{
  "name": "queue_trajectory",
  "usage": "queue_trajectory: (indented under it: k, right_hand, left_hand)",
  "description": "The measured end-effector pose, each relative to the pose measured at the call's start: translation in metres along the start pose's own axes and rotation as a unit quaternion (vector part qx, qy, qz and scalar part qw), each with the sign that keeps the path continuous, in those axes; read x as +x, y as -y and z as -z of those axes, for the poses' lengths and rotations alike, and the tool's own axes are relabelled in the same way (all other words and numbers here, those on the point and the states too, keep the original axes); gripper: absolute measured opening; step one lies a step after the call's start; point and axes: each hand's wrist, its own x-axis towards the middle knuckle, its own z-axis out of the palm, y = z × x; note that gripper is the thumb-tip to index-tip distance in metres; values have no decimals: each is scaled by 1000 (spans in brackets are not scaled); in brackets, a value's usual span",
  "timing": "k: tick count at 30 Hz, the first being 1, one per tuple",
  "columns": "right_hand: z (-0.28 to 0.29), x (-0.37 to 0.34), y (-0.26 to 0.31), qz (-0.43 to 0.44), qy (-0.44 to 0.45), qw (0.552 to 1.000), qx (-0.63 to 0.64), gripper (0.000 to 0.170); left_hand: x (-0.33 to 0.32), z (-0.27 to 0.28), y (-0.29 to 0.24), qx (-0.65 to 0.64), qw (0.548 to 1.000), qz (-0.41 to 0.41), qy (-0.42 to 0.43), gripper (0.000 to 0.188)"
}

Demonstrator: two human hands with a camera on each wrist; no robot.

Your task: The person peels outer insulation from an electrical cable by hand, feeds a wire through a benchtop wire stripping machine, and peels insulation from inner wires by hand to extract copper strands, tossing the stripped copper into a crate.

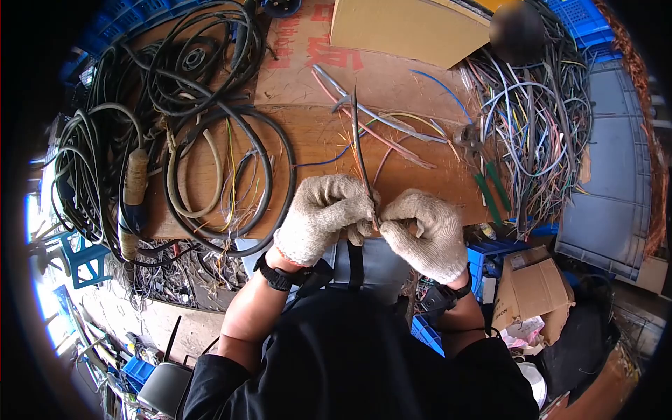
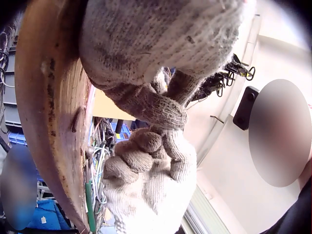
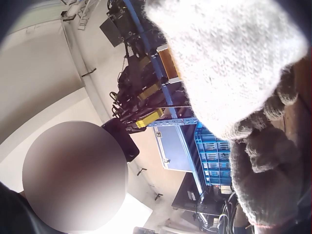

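Both hands wear off-white knitted work gloves and meet at the bench's front edge. My left hand point(image 1: 323, 215) pinches a thin black cable point(image 1: 360, 143) near its lower end between thumb and fingers. The cable stands up away from me over the bench, its far tip tapering. An orange, copper-like bit shows at its near end. My right hand point(image 1: 425, 229) has thumb and forefinger together right at that near end. In the left wrist view the fingertips of the left hand point(image 2: 161, 44) and right hand point(image 2: 151, 190) meet; the cable is hidden there.
Stripped wires and grey sheathing point(image 1: 392, 124) lie across the wooden bench point(image 1: 315, 140). Pliers with green handles point(image 1: 494, 189) rest at the right, beside a heap of wires point(image 1: 539, 133). Coiled black cables point(image 1: 203, 91) cover the left side. A cardboard box point(image 1: 528, 290) stands below right.
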Motion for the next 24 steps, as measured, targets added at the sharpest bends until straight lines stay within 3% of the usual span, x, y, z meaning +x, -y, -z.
queue_trajectory:
  k: [12, 14, 16, 19, 22, 24]
  right_hand:
    - [9, -7, 0, -73, 37, 996, 16, 4]
    - [12, -11, -3, -174, 45, 976, 123, 13]
    - [14, -11, -3, -193, 57, 973, 112, 19]
    - [13, -10, -3, -180, 47, 976, 115, 19]
    - [11, -6, 6, -224, 14, 958, 180, 20]
    - [10, -5, 7, -224, -4, 959, 173, 27]
  left_hand:
    - [-1, -15, -9, 124, 991, 21, -44, 14]
    - [-1, -16, -10, 135, 989, 27, -46, 14]
    - [-1, -16, -11, 138, 989, 38, -46, 14]
    - [0, -8, -4, 87, 995, 20, -43, 14]
    - [2, -1, 6, 2, 999, -25, -33, 16]
    - [1, -1, 6, 11, 998, -28, -48, 17]
